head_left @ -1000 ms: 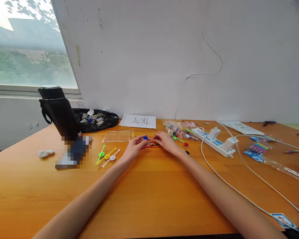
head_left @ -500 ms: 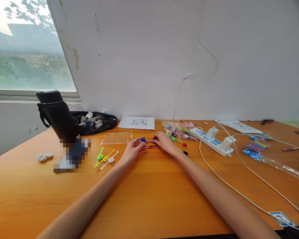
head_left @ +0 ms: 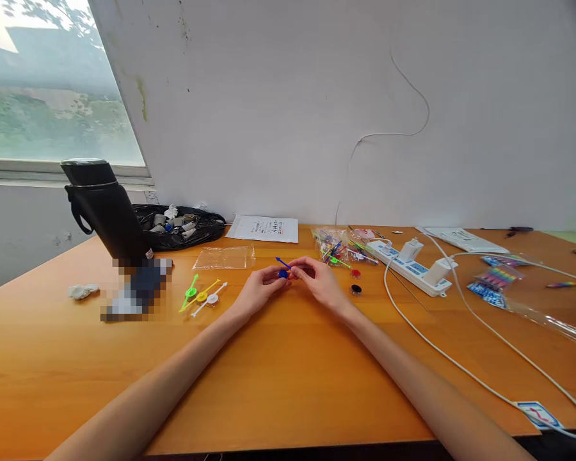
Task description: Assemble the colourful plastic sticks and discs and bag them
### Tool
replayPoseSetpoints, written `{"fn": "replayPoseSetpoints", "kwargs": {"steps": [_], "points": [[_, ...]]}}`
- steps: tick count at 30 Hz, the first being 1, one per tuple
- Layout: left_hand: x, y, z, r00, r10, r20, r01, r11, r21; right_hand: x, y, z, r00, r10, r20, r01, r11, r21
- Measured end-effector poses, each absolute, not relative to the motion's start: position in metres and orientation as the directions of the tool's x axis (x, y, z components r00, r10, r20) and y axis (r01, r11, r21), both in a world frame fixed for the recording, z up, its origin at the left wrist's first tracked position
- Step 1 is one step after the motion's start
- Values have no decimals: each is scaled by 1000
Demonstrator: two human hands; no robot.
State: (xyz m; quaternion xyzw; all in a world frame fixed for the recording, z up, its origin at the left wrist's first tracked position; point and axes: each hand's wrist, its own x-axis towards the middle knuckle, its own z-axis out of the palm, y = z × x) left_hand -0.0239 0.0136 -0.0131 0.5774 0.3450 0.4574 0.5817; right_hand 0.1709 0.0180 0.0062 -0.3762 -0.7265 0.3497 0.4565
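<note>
Near the middle of the table, my left hand [head_left: 263, 287] is closed on a small round blue disc [head_left: 283, 274]. Close against it, my right hand [head_left: 315, 276] pinches a blue arrow [head_left: 281, 262] whose tip points up and left. My fingers hide part of both pieces. On the left lie a green arrow spinner [head_left: 191, 292], a yellow arrow spinner [head_left: 201, 297] and a white arrow spinner [head_left: 212, 299], side by side on round bases. Right of my right hand sit a red disc [head_left: 355, 274] and a black disc [head_left: 356, 290].
Behind my right hand lies a clear bag of colourful arrow pieces [head_left: 333, 246]. A white power strip [head_left: 413, 272] and its cables [head_left: 441, 346] cover the right side. A flat clear wrapper [head_left: 223, 257], black bag [head_left: 187, 230] and black flask [head_left: 108, 214] stand to the left.
The blue arrow now shows in my right hand, and the dark arrow at its fingers is no longer seen. Both hands are closer together. The black disc is uncovered; the view has shifted slightly.
</note>
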Motion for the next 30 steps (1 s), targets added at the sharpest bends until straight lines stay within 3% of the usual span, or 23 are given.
{"fn": "replayPoseSetpoints", "kwargs": {"steps": [10,14,20,26,30], "points": [[-22,10,-11,383,888,253,-29,-262,965,172,19,2,-342,864,370,246,462,-852],[-21,10,-11,377,892,250,-47,-251,967,172,19,3,-350,866,357,183,437,-881],[-20,9,-9,357,908,219,-76,-206,976,169,15,3,-337,870,360,344,469,-813],[-19,6,-5,292,932,214,-118,-187,975,166,15,-2,-197,898,394,402,440,-803],[-19,3,-3,343,915,212,-176,-159,971,164,11,1,-303,887,349,346,444,-827]]}}
